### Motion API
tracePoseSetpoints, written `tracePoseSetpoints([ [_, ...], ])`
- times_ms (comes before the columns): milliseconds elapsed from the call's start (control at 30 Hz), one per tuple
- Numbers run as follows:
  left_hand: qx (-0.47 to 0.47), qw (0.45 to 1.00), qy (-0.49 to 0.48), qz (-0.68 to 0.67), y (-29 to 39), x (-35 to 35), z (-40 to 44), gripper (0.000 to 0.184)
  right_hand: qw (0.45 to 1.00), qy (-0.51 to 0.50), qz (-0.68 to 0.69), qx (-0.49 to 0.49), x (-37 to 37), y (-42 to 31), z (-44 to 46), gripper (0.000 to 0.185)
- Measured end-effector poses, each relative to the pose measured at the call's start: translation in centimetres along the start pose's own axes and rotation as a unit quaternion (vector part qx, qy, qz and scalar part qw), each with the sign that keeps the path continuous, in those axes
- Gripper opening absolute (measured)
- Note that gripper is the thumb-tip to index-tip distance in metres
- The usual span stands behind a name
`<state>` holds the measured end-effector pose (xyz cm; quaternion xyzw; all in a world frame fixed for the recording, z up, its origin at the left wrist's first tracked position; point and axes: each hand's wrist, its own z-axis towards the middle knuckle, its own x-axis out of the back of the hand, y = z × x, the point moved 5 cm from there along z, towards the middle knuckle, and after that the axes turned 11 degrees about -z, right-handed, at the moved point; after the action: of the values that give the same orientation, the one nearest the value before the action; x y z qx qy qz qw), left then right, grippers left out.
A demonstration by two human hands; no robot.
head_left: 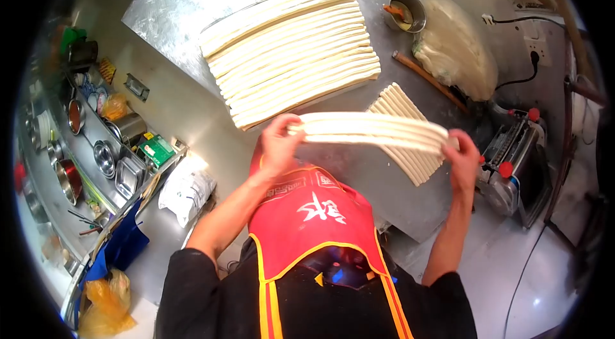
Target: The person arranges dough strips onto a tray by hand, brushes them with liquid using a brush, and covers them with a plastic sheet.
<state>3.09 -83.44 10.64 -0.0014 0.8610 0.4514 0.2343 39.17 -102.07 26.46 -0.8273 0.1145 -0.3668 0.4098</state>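
Note:
Several long dough strips (pixel 371 127) are stretched side by side between my two hands, above the near edge of the table. My left hand (pixel 280 144) is closed around their left end, and my right hand (pixel 462 153) grips the right end. Under and behind them lies a smaller stack of dough strips (pixel 403 105), set at a slant on the metal table. Farther up, a wide tray (pixel 307 100) holds many dough strips (pixel 291 50) laid in close parallel rows. Its near edge is close to my left hand.
A rolling pin (pixel 430 81) lies beside a large covered dough mass (pixel 451 44). Near it stands a metal pot (pixel 410 12) with an orange-handled tool inside. A metal machine with red knobs (pixel 512 159) is at right. Shelves of bowls and pans (pixel 106 159) line the left.

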Motion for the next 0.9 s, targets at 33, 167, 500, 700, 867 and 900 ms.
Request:
tracePoseSetpoints([
  [33, -0.025, 0.999, 0.034, 0.007, 1.8, 2.0, 0.9, 0.027, 1.000, -0.016, 0.004, 0.014, -2.3, -1.6, 2.3, 0.030],
  [167, -0.105, 0.986, 0.127, 0.017, 8.4, 9.3, 5.5, 0.028, 0.987, -0.115, 0.095, 0.065, -13.1, -6.8, 12.4, 0.032],
  [500, -0.084, 0.980, 0.182, 0.014, 13.0, 16.1, 14.1, 0.028, 0.976, -0.208, 0.070, 0.009, -26.1, -10.6, 26.4, 0.033],
  [700, -0.069, 0.983, 0.170, 0.012, 14.0, 15.1, 13.3, 0.028, 0.978, -0.197, 0.062, -0.021, -25.0, -11.0, 26.5, 0.034],
  [867, -0.059, 0.987, 0.148, 0.020, 14.2, 14.9, 12.9, 0.028, 0.977, -0.197, 0.087, -0.008, -24.9, -10.5, 26.4, 0.037],
  [900, -0.061, 0.987, 0.150, 0.023, 14.3, 14.9, 12.8, 0.028, 0.976, -0.199, 0.090, -0.008, -24.9, -10.2, 26.4, 0.037],
])
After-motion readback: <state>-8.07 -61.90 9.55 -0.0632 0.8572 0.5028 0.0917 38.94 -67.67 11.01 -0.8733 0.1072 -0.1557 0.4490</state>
